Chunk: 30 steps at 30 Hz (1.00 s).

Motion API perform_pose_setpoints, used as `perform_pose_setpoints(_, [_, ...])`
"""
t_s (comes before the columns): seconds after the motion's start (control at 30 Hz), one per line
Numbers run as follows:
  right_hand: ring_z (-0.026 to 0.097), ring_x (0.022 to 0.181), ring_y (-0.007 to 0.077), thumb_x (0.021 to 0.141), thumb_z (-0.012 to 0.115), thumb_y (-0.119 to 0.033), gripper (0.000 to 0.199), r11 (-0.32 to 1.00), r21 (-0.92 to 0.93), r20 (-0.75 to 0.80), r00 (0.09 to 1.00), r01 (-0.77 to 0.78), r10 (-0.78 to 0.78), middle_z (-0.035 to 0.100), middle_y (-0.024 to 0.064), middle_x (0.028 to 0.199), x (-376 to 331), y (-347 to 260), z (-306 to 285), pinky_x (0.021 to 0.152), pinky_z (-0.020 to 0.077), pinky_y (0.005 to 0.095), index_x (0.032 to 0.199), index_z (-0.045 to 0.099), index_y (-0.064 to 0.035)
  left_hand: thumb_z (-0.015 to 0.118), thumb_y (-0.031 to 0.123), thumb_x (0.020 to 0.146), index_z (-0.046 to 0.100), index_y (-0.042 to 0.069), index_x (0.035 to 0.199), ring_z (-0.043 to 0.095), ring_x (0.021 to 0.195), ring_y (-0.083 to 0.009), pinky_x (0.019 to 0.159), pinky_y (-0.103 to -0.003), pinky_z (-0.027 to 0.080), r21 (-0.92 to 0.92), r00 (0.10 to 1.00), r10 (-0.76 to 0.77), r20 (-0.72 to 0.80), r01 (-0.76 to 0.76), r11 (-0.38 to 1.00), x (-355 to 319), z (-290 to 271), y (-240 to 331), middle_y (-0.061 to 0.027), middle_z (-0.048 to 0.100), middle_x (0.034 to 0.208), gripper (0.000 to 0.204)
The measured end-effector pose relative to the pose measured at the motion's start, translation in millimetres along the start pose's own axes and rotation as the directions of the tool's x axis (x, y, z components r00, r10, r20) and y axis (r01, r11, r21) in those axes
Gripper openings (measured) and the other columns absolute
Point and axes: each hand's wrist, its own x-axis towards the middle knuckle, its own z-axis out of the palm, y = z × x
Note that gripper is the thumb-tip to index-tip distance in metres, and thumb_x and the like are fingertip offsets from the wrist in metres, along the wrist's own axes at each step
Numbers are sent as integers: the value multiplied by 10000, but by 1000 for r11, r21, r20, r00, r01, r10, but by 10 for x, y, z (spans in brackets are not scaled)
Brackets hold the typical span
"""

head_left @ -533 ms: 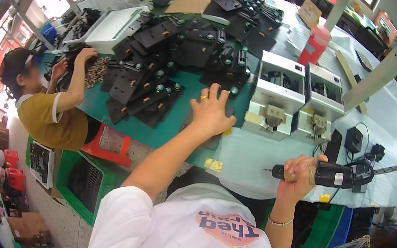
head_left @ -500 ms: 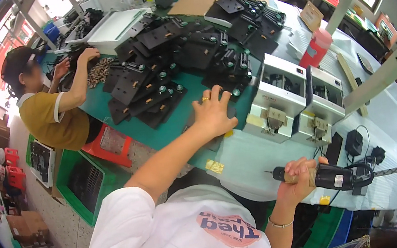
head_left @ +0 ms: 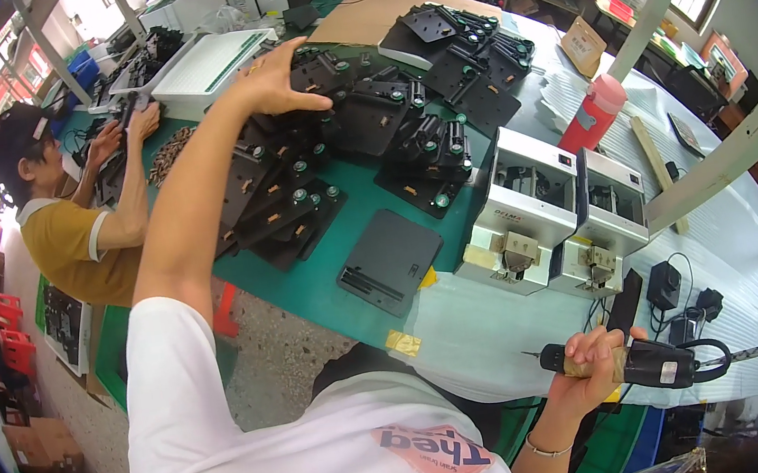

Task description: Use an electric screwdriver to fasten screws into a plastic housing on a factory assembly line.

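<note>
My left hand (head_left: 275, 86) is stretched out over a heap of black flat plates with rods and round green-tipped fittings (head_left: 372, 113). Its fingers are spread and hold nothing that I can see; whether they touch the heap I cannot tell. A single dark flat panel (head_left: 389, 261) with a slotted strip lies near the front edge of the green tabletop. My right hand (head_left: 591, 368) grips a black electric screwdriver (head_left: 656, 361) wrapped with tan tape, its thin bit pointing left and its cable running off to the right.
Two silver screw feeders (head_left: 514, 209) stand right of the panel, with a red bottle (head_left: 591, 113) behind. A slanted post (head_left: 723, 155) crosses the right side. At the left, a co-worker (head_left: 69, 210) handles black parts beside a pile of small brown pieces (head_left: 169, 157). A white tray (head_left: 208, 67) stands behind.
My left hand has moved from above the dark panel, up and left over the heap, uncovering the panel. The right hand still holds the screwdriver, nearly in place.
</note>
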Motion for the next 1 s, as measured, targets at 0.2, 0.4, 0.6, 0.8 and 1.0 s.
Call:
perform_pose_setpoints(0.2, [430,582,128,865,582,-65,538,999,-52,5,1000,9,-9,422,22,665,48,-8,66,538,420,269,1336,322,-70,839,560,628,58,181,1533,446,1298,-407,1079,-436,350,-214,973,62,223,-13,977,282,324,-340,-300,428,1393,1253])
perform_pose_setpoints(0.4, [444,598,139,865,561,-55,497,1000,3,92,996,20,-20,425,24,678,173,-6,186,560,453,325,1294,315,-108,837,472,659,98,171,1528,547,1182,-360,1044,-403,382,-366,994,104,-14,-102,925,121,364,-458,-268,518,1300,1180])
perform_pose_setpoints(0.6, [450,593,149,871,553,-37,507,990,88,151,981,111,-124,431,28,672,430,99,522,560,454,340,1310,315,-125,816,453,681,190,255,1518,554,1183,-366,1017,-411,412,-251,975,49,-215,-103,963,-189,153,-362,-246,513,1322,1064])
perform_pose_setpoints(0.8, [473,560,155,840,610,37,532,967,93,278,926,239,-256,506,48,683,564,331,644,525,484,331,1299,361,-66,879,383,514,327,155,1475,551,1159,-348,1004,-409,421,-381,903,308,-299,-409,829,-1341,163,582,-177,520,1332,1131])
perform_pose_setpoints(1.0, [499,567,156,835,617,40,518,980,59,285,938,190,-199,519,50,687,606,493,674,540,505,335,1277,366,-58,913,340,463,410,107,1401,358,1314,-343,1081,-478,236,-483,872,489,-8,-431,762,-2361,495,1462,-182,422,1355,1090])
